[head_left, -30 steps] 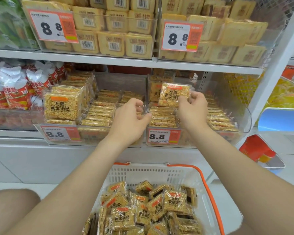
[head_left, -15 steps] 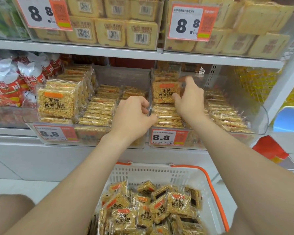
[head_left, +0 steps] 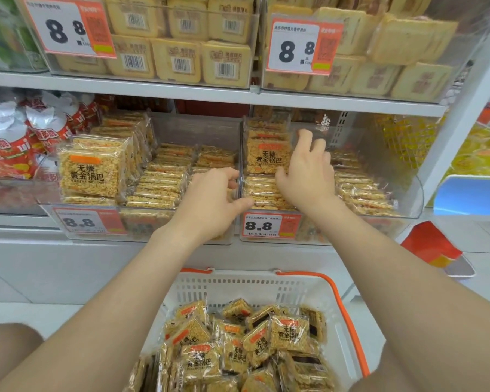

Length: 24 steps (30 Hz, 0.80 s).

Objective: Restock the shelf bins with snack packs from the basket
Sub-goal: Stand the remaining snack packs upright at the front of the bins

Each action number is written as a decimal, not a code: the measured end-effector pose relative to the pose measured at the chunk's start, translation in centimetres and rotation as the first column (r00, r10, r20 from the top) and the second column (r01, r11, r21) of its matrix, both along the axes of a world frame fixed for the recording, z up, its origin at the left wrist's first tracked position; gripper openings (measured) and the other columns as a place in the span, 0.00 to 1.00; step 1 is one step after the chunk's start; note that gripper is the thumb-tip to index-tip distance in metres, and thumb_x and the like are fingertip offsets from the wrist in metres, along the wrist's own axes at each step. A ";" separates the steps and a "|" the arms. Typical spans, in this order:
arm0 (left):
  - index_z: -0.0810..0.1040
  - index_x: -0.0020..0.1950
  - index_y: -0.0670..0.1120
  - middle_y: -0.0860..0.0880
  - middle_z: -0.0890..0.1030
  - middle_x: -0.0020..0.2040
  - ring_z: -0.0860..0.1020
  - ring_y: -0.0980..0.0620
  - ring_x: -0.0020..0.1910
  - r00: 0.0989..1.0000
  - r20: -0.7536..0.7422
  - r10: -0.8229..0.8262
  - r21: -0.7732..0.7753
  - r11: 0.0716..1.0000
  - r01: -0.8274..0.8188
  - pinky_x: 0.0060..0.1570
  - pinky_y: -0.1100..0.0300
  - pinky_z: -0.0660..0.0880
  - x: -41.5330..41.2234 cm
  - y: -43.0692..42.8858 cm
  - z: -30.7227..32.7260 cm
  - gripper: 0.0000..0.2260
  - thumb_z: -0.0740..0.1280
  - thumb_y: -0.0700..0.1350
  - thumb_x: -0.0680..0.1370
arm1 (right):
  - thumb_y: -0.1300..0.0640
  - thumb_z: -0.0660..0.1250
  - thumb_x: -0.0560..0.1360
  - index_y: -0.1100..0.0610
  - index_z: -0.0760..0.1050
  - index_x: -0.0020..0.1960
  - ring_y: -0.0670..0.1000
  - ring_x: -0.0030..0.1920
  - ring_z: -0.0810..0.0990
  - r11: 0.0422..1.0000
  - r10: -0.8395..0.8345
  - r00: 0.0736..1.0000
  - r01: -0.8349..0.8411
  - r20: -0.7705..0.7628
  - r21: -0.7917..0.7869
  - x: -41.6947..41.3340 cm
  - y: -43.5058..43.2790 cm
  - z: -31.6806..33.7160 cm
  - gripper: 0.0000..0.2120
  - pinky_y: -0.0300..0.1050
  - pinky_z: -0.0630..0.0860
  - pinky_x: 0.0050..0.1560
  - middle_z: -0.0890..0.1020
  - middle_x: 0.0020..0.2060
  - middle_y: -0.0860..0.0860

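Observation:
A white basket point(head_left: 266, 284) with orange handles sits below me, holding several yellow snack packs point(head_left: 289, 332). On the middle shelf stand two clear bins with the same packs. One pack point(head_left: 266, 157) stands upright on the left side of the right bin point(head_left: 393, 171), above flat-lying packs. My right hand point(head_left: 306, 171) is beside that pack with fingers spread, its thumb against the pack's lower right corner. Fingers of my left hand point(head_left: 210, 202) curl around the clear wall point(head_left: 240, 154) between the two bins.
The left bin point(head_left: 181, 131) holds rows of packs with one upright pack point(head_left: 88, 171) in front. Price tags reading 8.8 hang on both bin fronts. Red and white bags point(head_left: 9, 148) fill the far left. The upper shelf point(head_left: 210, 91) carries pale boxed snacks.
My right hand carried the pack back into the right bin, stood it upright and loosened its fingers. The left hand stayed at the bin wall.

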<state>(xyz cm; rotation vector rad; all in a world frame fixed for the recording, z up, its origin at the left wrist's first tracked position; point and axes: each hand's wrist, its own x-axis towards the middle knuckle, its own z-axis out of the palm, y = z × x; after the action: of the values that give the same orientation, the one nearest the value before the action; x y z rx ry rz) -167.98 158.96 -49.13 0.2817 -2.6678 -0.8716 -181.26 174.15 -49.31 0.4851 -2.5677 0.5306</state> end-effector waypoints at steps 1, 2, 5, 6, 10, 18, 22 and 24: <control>0.76 0.74 0.50 0.53 0.82 0.64 0.81 0.51 0.59 0.999 -0.046 0.019 -0.015 1.000 -0.020 0.63 0.50 0.78 0.5 0.2 -0.1 0.28 0.78 0.55 0.77 | 0.56 0.68 0.76 0.56 0.65 0.69 0.63 0.57 0.76 1.000 0.021 0.999 -0.022 -0.045 -0.009 0.6 0.0 0.3 0.24 0.59 0.77 0.54 0.73 0.60 0.58; 0.77 0.71 0.52 0.54 0.82 0.61 0.80 0.52 0.58 0.993 -0.105 0.050 -0.043 0.998 -0.055 0.60 0.50 0.78 1.0 0.4 -0.2 0.25 0.78 0.55 0.76 | 0.57 0.67 0.76 0.55 0.67 0.66 0.61 0.54 0.77 0.997 0.068 0.995 -0.071 -0.079 -0.030 1.4 0.0 0.8 0.19 0.58 0.77 0.52 0.76 0.57 0.56; 0.77 0.54 0.55 0.58 0.78 0.46 0.77 0.52 0.47 0.955 -0.285 0.084 -0.117 0.986 -0.122 0.45 0.52 0.75 2.6 0.6 -0.6 0.12 0.77 0.53 0.77 | 0.56 0.63 0.75 0.53 0.72 0.54 0.54 0.40 0.80 0.948 0.279 0.955 -0.291 -0.104 -0.131 4.9 0.1 2.2 0.07 0.52 0.78 0.40 0.81 0.41 0.49; 0.76 0.50 0.55 0.58 0.77 0.41 0.76 0.52 0.43 0.943 -0.321 0.082 -0.130 0.983 -0.130 0.40 0.52 0.73 3.2 0.4 -0.7 0.09 0.77 0.50 0.77 | 0.55 0.62 0.74 0.52 0.73 0.50 0.54 0.36 0.80 0.925 0.335 0.937 -0.348 -0.102 -0.152 6.3 0.2 2.5 0.05 0.51 0.78 0.37 0.81 0.36 0.48; 0.75 0.40 0.53 0.56 0.78 0.33 0.78 0.49 0.37 0.945 -0.315 0.092 -0.159 0.976 -0.149 0.35 0.51 0.74 5.0 -0.7 -1.2 0.10 0.75 0.44 0.74 | 0.49 0.61 0.70 0.50 0.76 0.40 0.54 0.35 0.80 0.886 0.463 0.882 -0.462 0.085 -0.029 10.9 -0.4 2.9 0.07 0.47 0.77 0.35 0.80 0.32 0.47; 0.84 0.56 0.48 0.52 0.84 0.40 0.86 0.51 0.46 0.426 0.905 0.022 -0.195 0.910 0.366 0.52 0.52 0.84 8.6 -3.6 -5.8 0.15 0.78 0.55 0.76 | 0.50 0.64 0.81 0.55 0.76 0.69 0.59 0.56 0.82 0.438 0.193 0.668 -0.714 0.719 0.546 15.4 -1.6 -3.5 0.19 0.54 0.81 0.53 0.78 0.62 0.55; 0.80 0.66 0.41 0.48 0.83 0.48 0.84 0.46 0.54 0.280 0.953 0.113 -0.241 0.844 0.479 0.62 0.49 0.81 9.7 -3.7 -11.9 0.20 0.74 0.52 0.80 | 0.48 0.61 0.83 0.54 0.77 0.69 0.58 0.56 0.83 0.338 0.175 0.642 -0.751 0.747 0.567 16.5 -3.1 -5.8 0.18 0.48 0.78 0.40 0.81 0.61 0.54; 0.73 0.77 0.44 0.46 0.79 0.69 0.79 0.43 0.68 0.204 0.966 0.160 -0.247 0.810 0.532 0.63 0.48 0.79 10.2 -4.0 -14.7 0.27 0.73 0.54 0.81 | 0.48 0.62 0.83 0.53 0.77 0.68 0.58 0.52 0.84 0.351 0.211 0.647 -0.750 0.733 0.561 16.8 -3.7 -6.3 0.17 0.48 0.78 0.40 0.80 0.60 0.53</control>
<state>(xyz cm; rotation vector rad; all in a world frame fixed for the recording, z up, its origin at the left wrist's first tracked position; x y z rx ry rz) -157.79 154.98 -63.80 0.4444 -4.0847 0.3804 -164.45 170.47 -55.64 1.7945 -3.0532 -0.6438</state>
